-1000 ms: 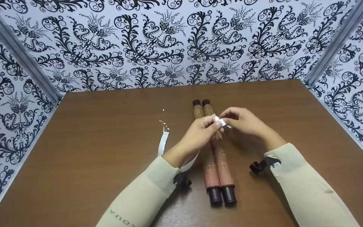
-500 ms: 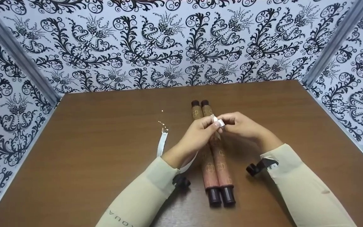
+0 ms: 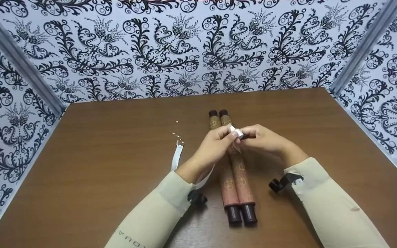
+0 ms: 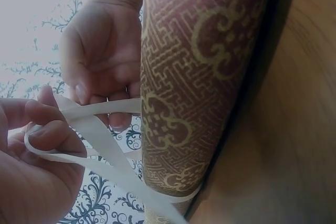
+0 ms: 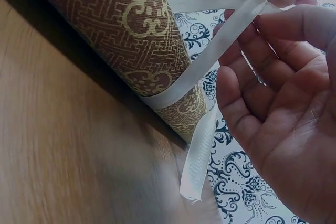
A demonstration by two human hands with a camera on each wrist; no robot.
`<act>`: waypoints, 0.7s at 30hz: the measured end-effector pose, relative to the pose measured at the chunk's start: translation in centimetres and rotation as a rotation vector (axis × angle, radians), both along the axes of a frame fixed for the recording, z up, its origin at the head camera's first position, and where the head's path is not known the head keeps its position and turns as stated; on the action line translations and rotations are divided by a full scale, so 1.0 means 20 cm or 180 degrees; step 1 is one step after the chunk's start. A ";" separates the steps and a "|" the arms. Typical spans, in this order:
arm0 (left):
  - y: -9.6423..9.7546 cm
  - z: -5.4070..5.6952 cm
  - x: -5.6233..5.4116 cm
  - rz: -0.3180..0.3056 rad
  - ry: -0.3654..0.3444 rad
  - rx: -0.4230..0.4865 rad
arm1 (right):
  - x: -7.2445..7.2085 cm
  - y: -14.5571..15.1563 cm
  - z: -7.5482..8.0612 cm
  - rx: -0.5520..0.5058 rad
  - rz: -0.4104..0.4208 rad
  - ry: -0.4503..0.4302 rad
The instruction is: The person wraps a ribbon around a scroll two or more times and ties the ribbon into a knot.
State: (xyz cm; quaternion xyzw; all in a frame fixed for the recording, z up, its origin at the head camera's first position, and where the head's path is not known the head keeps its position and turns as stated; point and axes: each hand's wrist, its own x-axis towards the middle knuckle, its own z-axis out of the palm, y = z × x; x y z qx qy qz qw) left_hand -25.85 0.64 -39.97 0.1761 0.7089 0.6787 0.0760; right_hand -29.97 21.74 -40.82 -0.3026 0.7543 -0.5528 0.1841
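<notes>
Two rolled scrolls lie side by side on the table, a left scroll (image 3: 228,186) and a right scroll (image 3: 242,181), with gold-patterned covers and dark end knobs. A white ribbon (image 5: 210,53) passes round the patterned roll in the right wrist view. My left hand (image 3: 214,144) pinches the ribbon above the scrolls, a loop of it curving round the fingers in the left wrist view. From the right, my right hand (image 3: 269,139) meets it and pinches the ribbon between thumb and fingers. One frayed ribbon end hangs beside the roll in the right wrist view.
A long ribbon tail (image 3: 177,156) lies on the brown table (image 3: 115,144) left of my left forearm. Small pale bits (image 3: 178,137) are scattered beyond its frayed end. A patterned wall (image 3: 171,48) closes off the back, with more panels at both sides.
My right hand has drawn in slightly to the left, close against the left fingertips. The ribbon piece that stuck out under the right thumb is now tucked out of sight. The scrolls stay put.
</notes>
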 end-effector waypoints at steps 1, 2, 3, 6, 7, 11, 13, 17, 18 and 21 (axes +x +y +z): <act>0.00 0.00 0.00 0.0003 -0.0008 0.0012 | 0.00 0.00 0.00 -0.0022 0.0035 -0.0016; 0.00 0.00 0.00 0.0009 -0.0013 0.0019 | 0.00 0.00 0.00 -0.0044 0.0070 -0.0020; 0.00 0.00 0.00 0.0009 -0.0031 0.0040 | 0.00 0.00 -0.01 -0.0064 0.0102 -0.0018; 0.00 -0.01 -0.01 -0.0003 -0.0059 0.0088 | -0.01 0.00 -0.02 -0.0117 0.0176 -0.0045; 0.00 -0.01 -0.01 -0.0006 -0.0078 0.0102 | -0.01 0.00 -0.02 -0.0121 0.0186 -0.0050; 0.00 -0.02 -0.02 0.0029 -0.0112 0.0107 | -0.01 -0.01 -0.02 -0.0067 0.0185 -0.0082; 0.00 -0.02 -0.02 0.0097 -0.0104 0.0061 | -0.02 -0.01 -0.02 -0.0011 0.0172 -0.0051; -0.01 -0.02 -0.02 0.0275 -0.0096 -0.0053 | -0.02 0.00 -0.03 0.0027 0.0151 -0.0015; -0.02 -0.02 -0.02 0.0314 -0.0103 -0.0083 | -0.02 0.00 -0.03 0.0022 0.0147 -0.0015; -0.02 -0.01 -0.02 0.0380 -0.0089 -0.0182 | -0.02 0.00 -0.03 0.0036 0.0143 -0.0007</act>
